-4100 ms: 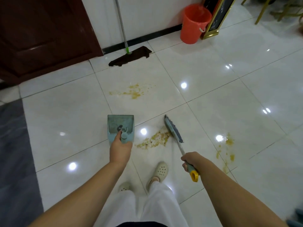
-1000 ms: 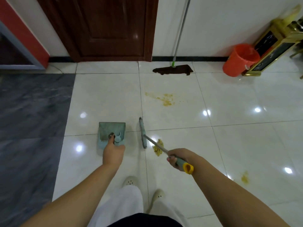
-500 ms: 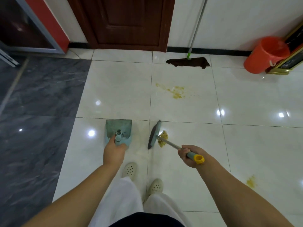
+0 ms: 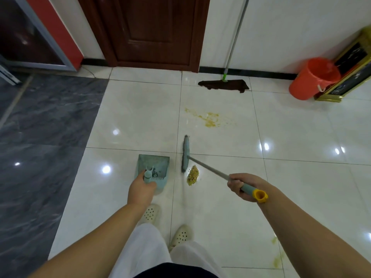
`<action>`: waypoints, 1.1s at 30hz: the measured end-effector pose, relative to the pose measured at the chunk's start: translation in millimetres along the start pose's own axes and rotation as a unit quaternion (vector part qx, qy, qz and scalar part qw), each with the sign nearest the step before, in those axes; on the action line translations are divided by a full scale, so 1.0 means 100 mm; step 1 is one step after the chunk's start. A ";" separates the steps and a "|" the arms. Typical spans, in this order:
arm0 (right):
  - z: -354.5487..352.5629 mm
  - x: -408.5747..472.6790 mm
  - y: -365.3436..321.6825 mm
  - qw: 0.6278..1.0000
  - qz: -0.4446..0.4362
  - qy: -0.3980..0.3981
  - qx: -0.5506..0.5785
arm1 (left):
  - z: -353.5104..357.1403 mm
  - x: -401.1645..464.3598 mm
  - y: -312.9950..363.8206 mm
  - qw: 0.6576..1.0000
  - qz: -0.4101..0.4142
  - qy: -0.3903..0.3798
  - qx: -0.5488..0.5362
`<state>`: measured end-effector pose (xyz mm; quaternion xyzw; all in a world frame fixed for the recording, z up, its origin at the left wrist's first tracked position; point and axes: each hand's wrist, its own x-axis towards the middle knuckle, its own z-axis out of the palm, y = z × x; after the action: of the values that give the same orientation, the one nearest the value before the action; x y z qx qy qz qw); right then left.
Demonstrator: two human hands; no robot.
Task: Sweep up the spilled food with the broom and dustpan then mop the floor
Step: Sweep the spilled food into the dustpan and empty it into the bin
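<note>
Since half a second ago the broom head (image 4: 185, 153) has been swung from a slant to a line running toward twelve o'clock, and the gathered food pile (image 4: 193, 175) is now left exposed at its four o'clock, on the side away from the dustpan (image 4: 153, 170). From this it is judged that the bristles have been carried across the heap and must be brought back round to the pile's three o'clock before the food can be pushed toward nine o'clock into the pan. The dustpan is kept flat on the tile, its handle wrapped by the fingers of the left hand (image 4: 141, 190); the broom's handle is enclosed near its yellow end by the curled fingers of the right hand (image 4: 244, 186). A second smear (image 4: 209, 119) is seen at one o'clock from the broom, well apart, and faint stains (image 4: 278, 251) lie at five o'clock near the frame edge; both remain unswept. The mop (image 4: 223, 85) is leaned on the wall at twelve o'clock, with the orange bucket (image 4: 311, 79) at two o'clock. Nothing is seen between pile and pan but the broom head itself.
</note>
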<state>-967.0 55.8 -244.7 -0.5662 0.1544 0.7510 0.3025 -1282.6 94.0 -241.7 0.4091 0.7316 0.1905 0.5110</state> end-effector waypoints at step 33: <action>0.22 0.33 1.25 0.833 0.032 0.257 -0.489 | -0.72 0.03 -0.36 0.985 0.029 -0.153 0.077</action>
<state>-1067.8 -18.2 -282.4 -0.8077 -0.1431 0.5650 -0.0892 -1362.8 84.6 -239.2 0.4925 0.6452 0.0836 0.5780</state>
